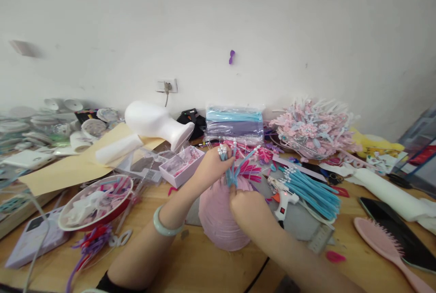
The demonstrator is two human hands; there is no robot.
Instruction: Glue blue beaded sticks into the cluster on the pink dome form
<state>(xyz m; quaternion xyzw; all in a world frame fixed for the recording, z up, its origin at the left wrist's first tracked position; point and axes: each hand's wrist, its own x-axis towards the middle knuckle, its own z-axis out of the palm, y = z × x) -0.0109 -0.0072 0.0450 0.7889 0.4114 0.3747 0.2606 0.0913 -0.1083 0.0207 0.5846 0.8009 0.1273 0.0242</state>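
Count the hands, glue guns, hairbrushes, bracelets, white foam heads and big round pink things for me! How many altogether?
Hands: 2 (left hand, right hand)
Big round pink thing: 1
Glue gun: 1
Hairbrush: 1
Bracelet: 1
White foam head: 1
Total: 7

So the left arm (142,256) has a pretty chunky rounded bangle (164,229) around it, pale milky green, kinda jade-looking, with a smooth surface and a bit of shine. Further back toward the elbow there's a bit of black sleeve (114,283), but it's cut off at the bottom so I can't really make out the fabric. Right hand (250,209) and right forearm (296,254) are just bare.
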